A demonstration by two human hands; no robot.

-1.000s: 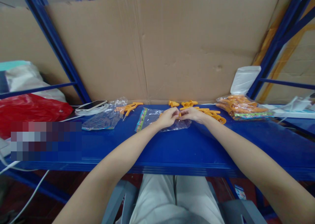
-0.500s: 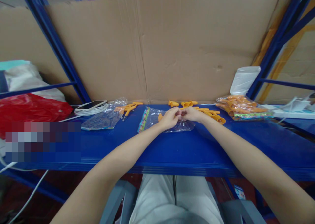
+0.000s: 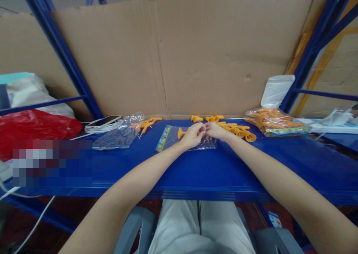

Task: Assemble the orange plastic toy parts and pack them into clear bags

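Observation:
My left hand [image 3: 195,135] and my right hand [image 3: 214,130] meet over a clear plastic bag [image 3: 172,137] with a colourful printed strip at its left end. From under my left hand sticks out the flared end of an orange plastic piece [image 3: 180,134]. My left fingers are closed around that piece; the rest of it is hidden. My right fingers are pinched together against the left fingertips, and what they hold is too small to make out. Just beyond my right hand lie several similar orange pieces [image 3: 242,132] with cup-like ends.
Short orange cups [image 3: 214,118] stand by the cardboard wall [image 3: 207,53]. Branched orange parts with metal spirals [image 3: 145,124] and another clear bag [image 3: 117,137] lie left, near a phone [image 3: 109,118] on a coiled white cable. A filled bag [image 3: 275,123] lies right. Blue posts [image 3: 64,53] flank the shelf.
More of the orange piece's flared end shows left of my left hand. My right hand has shifted slightly left, its fingers still against the left ones.

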